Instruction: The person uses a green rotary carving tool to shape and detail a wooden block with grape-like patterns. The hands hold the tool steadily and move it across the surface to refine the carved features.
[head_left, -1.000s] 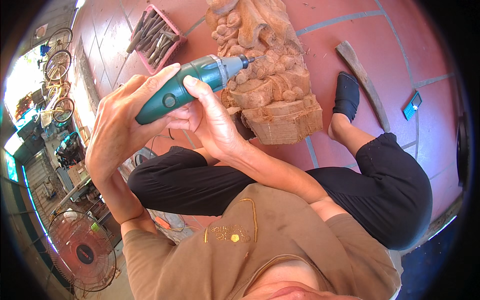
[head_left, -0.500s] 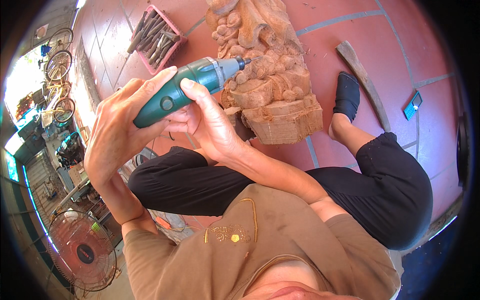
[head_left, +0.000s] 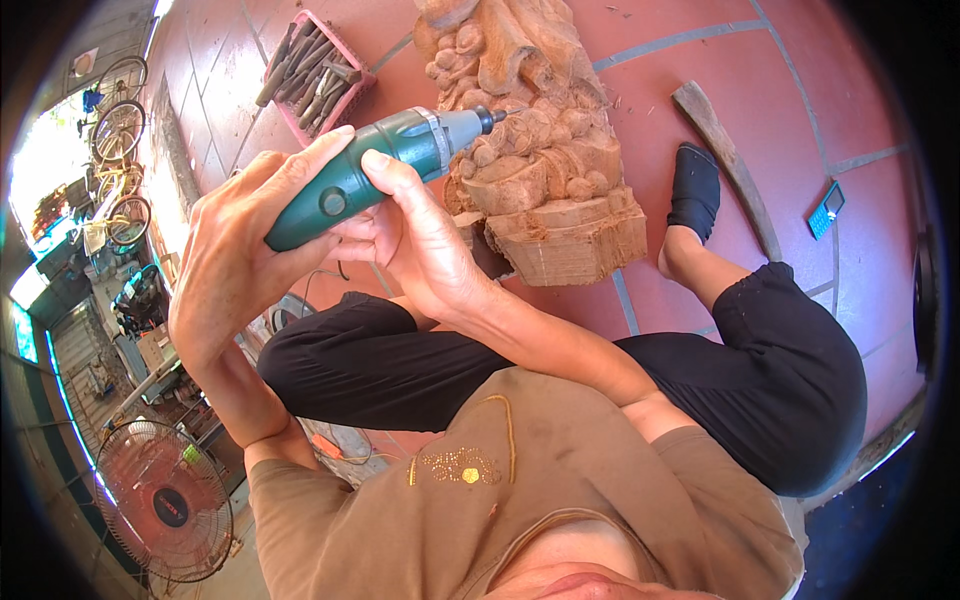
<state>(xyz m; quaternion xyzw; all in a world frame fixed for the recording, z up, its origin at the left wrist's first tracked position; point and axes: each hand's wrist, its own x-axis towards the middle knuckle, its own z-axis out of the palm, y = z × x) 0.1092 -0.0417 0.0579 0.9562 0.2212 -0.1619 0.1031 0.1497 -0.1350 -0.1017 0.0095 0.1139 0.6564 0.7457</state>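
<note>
A green rotary tool [head_left: 365,175] with a grey nose and a black tip is held between my two hands. My left hand [head_left: 240,225] wraps round its rear part, thumb along the top. Curled under its front part is my right hand [head_left: 425,220], the thumb pressed on the green body. The tool's tip points right, over a brown wood carving [head_left: 545,150] with rounded, fruit-like lumps and a rough sawn base. The thin bit is hard to make out, so I cannot tell whether it touches the wood.
A pink basket [head_left: 352,98] of chisel-like hand tools sits at the far left of the carving. Right of it lie a long wooden stick [head_left: 735,165] and a small teal phone-like device [head_left: 826,211] on red tiles. A fan [head_left: 165,505] stands lower left.
Both hands keep their hold, and the rotary tool has moved only slightly. Its thin bit showed more plainly earlier.
</note>
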